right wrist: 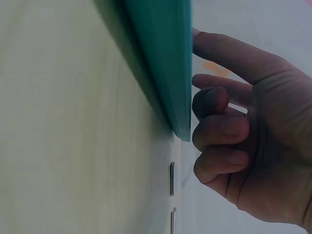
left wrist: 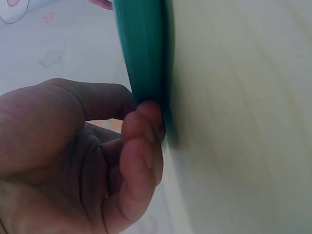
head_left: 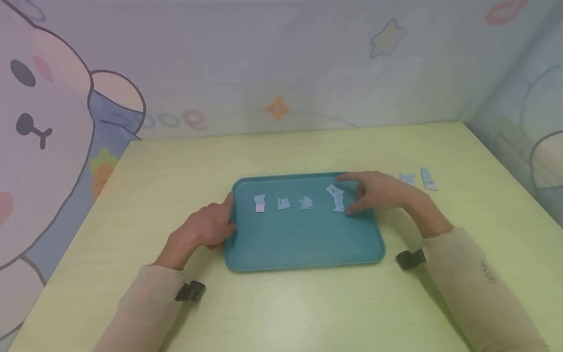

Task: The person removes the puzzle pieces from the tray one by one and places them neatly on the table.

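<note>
A teal tray (head_left: 303,244) lies on the table. My left hand (head_left: 208,225) grips its left edge; in the left wrist view the thumb and curled fingers close on the rim. Over the tray's far right corner is my right hand (head_left: 380,188), forefinger and thumb spread wide, the other fingers curled in. Between those two fingertips lies a long, irregular light-blue flat piece (head_left: 337,198). To its left, in a row, are a whitish jagged piece (head_left: 306,203), a small squarish piece (head_left: 283,203) and a blue-and-pink piece (head_left: 260,203).
Beyond the right hand, a squarish flat piece (head_left: 407,178) and a narrow piece (head_left: 428,179) lie on the pale yellow table (head_left: 281,303); another is partly hidden by the hand. A wall (head_left: 220,73) with cartoon prints borders the table's back.
</note>
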Motion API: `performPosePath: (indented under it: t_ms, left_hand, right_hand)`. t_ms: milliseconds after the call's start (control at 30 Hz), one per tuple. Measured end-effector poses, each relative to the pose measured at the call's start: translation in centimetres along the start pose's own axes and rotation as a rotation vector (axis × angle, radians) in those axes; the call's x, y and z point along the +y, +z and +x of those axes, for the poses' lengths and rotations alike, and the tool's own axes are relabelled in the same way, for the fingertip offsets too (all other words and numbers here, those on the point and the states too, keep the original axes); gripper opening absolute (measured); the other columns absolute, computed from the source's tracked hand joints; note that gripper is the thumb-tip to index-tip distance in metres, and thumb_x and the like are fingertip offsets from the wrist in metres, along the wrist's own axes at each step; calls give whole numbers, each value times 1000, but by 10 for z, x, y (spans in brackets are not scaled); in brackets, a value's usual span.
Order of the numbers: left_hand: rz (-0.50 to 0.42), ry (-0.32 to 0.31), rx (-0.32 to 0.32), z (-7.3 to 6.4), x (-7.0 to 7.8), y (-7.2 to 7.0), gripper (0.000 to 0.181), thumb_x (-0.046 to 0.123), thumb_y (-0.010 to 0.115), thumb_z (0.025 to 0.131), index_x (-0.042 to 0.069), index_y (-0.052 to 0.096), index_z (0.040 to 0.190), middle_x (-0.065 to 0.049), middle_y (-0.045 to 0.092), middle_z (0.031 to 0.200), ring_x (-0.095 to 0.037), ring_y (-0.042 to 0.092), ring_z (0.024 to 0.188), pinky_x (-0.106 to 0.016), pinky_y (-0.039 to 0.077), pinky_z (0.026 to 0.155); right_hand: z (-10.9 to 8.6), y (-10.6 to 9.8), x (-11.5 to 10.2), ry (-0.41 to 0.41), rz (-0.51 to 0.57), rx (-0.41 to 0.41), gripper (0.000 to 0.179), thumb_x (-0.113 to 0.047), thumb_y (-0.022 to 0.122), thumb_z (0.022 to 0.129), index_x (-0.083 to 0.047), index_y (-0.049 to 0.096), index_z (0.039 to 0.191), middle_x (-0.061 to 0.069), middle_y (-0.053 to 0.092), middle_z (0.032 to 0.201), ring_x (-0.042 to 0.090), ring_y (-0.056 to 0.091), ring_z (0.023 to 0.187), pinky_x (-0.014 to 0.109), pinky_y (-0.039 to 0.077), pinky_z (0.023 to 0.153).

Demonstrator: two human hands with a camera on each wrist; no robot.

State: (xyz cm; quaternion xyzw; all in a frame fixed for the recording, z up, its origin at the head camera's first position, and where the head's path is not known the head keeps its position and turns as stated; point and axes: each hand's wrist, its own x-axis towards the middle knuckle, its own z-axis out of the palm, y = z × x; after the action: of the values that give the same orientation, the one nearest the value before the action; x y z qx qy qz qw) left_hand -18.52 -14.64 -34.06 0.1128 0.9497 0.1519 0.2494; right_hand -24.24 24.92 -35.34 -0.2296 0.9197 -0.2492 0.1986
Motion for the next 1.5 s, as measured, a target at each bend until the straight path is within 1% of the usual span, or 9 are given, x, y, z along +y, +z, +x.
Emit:
performPosePath:
  t_ms: [200, 367, 533, 633, 700, 833, 1067, 1333, 1500]
  left_hand:
    - [5, -3, 4, 0, 1, -2, 78, 9, 46, 103, -8, 1, 165, -5, 53, 60, -16, 50, 48, -28, 37, 51]
    - [1, -2, 2, -1, 1, 0, 78, 9, 46, 104, -8, 1, 165, -4, 52, 59, -16, 50, 48, -28, 37, 51]
    - [1, 1, 5, -1, 1, 0, 76, 9, 46, 103, -8, 4, 164, -4, 51, 59, -16, 49, 48, -28, 36, 51]
    - [5, 3, 6, -1, 1, 0, 76, 9, 46, 104, -8, 4, 164, -4, 51, 59, -16, 49, 48, -28, 36, 51]
    - [6, 4, 6, -1, 1, 0, 76, 9, 46, 104, -8, 4, 164, -4, 51, 59, -16, 49, 48, -28, 36, 51]
    - [6, 4, 10, 0, 2, -1, 76, 10, 47, 104, -8, 4, 164, -4, 51, 59, -16, 49, 48, -28, 36, 51]
    - [1, 1, 9, 0, 2, -1, 77, 10, 47, 105, -9, 2, 165, -4, 50, 59, -16, 49, 48, -28, 36, 51]
    - [0, -6, 10, -2, 2, -1, 78, 10, 47, 105, -8, 1, 165, -4, 51, 59, -16, 49, 47, -28, 35, 51]
    - [7, -7, 10, -2, 3, -1, 78, 10, 47, 105, -9, 1, 165, -4, 51, 59, -15, 49, 48, -28, 35, 50]
  right_hand:
    - [1, 2, -1, -16, 3, 0, 85, -31, 87, 87, -12, 46, 159, -5, 36, 64, 13, 36, 63, 32, 31, 62]
    - [2, 4, -3, 3, -37, -23, 84, -34, 83, 90, -13, 43, 161, -2, 41, 71, 16, 42, 70, 35, 36, 67]
    - [3, 5, -5, 7, -96, -21, 81, -36, 79, 93, -16, 43, 163, 13, 65, 123, 27, 57, 109, 51, 49, 99]
    - [4, 5, -6, 6, -100, -23, 79, -35, 78, 94, -18, 43, 163, 20, 55, 153, 33, 55, 126, 61, 43, 113]
    - [4, 4, -6, 8, -100, -26, 78, -35, 78, 94, -18, 44, 162, 22, 50, 158, 34, 54, 132, 63, 41, 115]
    - [5, 4, -6, 10, -102, -22, 76, -35, 78, 93, -19, 47, 160, 20, 57, 150, 31, 55, 124, 60, 44, 111]
    - [6, 4, -2, -23, -60, -25, 75, -31, 80, 90, -16, 50, 157, 8, 58, 103, 21, 54, 90, 38, 44, 81]
    - [7, 4, 4, -52, -19, 4, 74, -19, 81, 85, -16, 53, 153, 8, 56, 103, 18, 51, 80, 34, 42, 72]
    - [1, 3, 6, -43, 62, 20, 76, -14, 79, 85, -20, 50, 155, -2, 46, 73, 14, 44, 65, 29, 39, 61]
